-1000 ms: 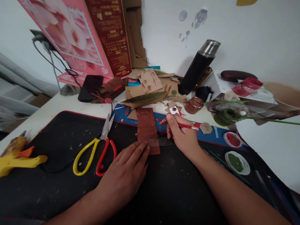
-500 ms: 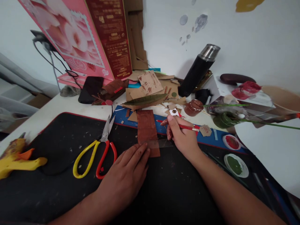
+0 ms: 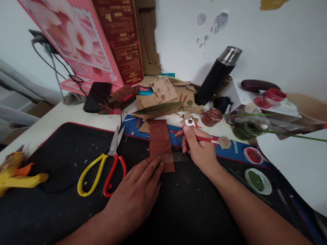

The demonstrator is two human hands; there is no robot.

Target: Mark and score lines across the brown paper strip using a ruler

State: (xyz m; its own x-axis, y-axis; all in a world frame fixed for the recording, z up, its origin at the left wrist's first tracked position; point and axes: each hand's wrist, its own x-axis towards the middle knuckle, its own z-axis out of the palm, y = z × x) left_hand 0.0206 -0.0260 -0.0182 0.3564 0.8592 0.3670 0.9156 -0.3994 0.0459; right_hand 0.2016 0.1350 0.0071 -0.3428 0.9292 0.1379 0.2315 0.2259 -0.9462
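Here the left hand (image 3: 140, 187) lies flat, fingers extended over the near left edge of the brown strip (image 3: 160, 137) and the end of a clear ruler (image 3: 180, 156) crossing it. The right hand's (image 3: 198, 146) fingers close around a red pencil (image 3: 204, 138), just right of the strip, which lies on the dark mat (image 3: 178, 204). Up behind, gold print on the dark red box panel (image 3: 121, 41) is too small to read.

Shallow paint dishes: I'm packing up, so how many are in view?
2: the red dish lies at the right end of the blue strip, and the green dish is nearer the person, on the black mat. Clutter may hide others.
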